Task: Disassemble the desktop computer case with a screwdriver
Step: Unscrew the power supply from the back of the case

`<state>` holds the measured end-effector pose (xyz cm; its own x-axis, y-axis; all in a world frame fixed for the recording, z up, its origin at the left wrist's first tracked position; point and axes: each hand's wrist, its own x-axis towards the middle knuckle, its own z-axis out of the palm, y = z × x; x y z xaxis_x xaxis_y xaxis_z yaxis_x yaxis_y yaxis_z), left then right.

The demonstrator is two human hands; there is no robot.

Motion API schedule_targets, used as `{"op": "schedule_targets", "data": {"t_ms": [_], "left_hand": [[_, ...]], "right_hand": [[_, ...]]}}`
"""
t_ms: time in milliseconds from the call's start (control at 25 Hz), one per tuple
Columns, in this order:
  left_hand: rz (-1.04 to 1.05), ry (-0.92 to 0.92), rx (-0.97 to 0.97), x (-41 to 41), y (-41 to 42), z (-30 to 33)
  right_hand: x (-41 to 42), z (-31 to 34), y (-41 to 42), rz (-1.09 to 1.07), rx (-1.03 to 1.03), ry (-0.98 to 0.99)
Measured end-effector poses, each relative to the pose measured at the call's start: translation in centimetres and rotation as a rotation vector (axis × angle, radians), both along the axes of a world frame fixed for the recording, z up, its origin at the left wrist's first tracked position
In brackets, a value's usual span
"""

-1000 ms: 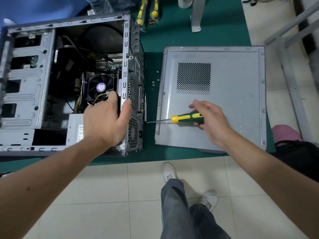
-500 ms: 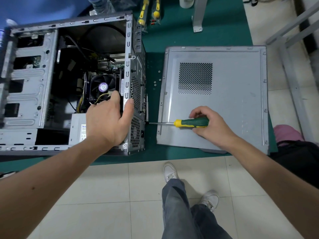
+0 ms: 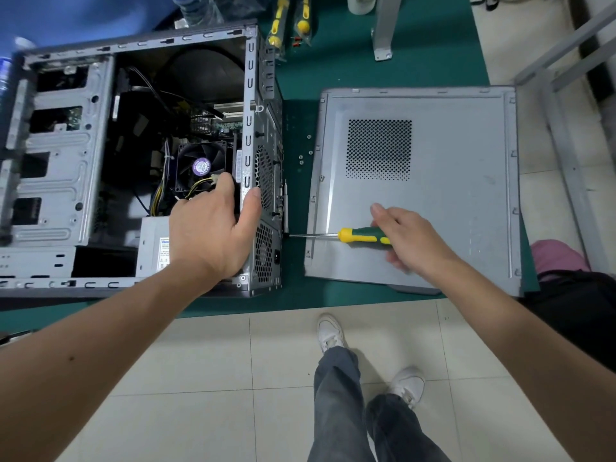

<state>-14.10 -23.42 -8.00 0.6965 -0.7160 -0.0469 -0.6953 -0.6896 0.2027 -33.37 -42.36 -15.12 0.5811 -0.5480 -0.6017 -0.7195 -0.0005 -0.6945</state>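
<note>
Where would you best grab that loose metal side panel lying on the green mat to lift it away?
Likely by the side panel's long far edge, reaching from the right. It lies flat, its raised lip there gives fingers a hold, and the right hand and screwdriver crowd the left part.
</note>
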Motion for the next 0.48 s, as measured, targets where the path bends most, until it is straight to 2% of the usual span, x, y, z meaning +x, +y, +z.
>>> {"op": "schedule_targets", "data": {"t_ms": [40,80,120,240,320,400,440,480], "left_hand": [[0.000,-0.002,-0.002,0.04,0.00,-0.02],[0.001,0.000,-0.001,0.05,0.00,-0.05],[0.002,0.000,-0.001,0.06,0.01,-0.07],[0.003,-0.007,-0.012,-0.02,-0.01,0.01],[0.001,-0.004,-0.014,-0.03,0.01,0.01],[0.001,-0.005,-0.011,-0.04,0.04,0.00],[0.001,-0.006,-0.010,-0.04,0.05,-0.03],[0.001,-0.007,-0.010,-0.04,0.04,-0.05]], "right_hand": [[-0.06,-0.24,0.18,0.095,-0.123,0.074],[0.02,-0.24,0.39,0.097,-0.197,0.051],[-0.15,-0.55,0.35,0.017,-0.161,-0.068],[-0.60,0.10,0.25,-0.200,0.159,-0.365],[-0.51,0.16,0.17,-0.166,0.136,-0.219],[-0.20,0.13,0.20,0.056,-0.090,0.050],[-0.06,-0.12,0.19,0.111,-0.181,0.075],[0.13,-0.11,0.13,0.076,-0.214,0.008]]}}
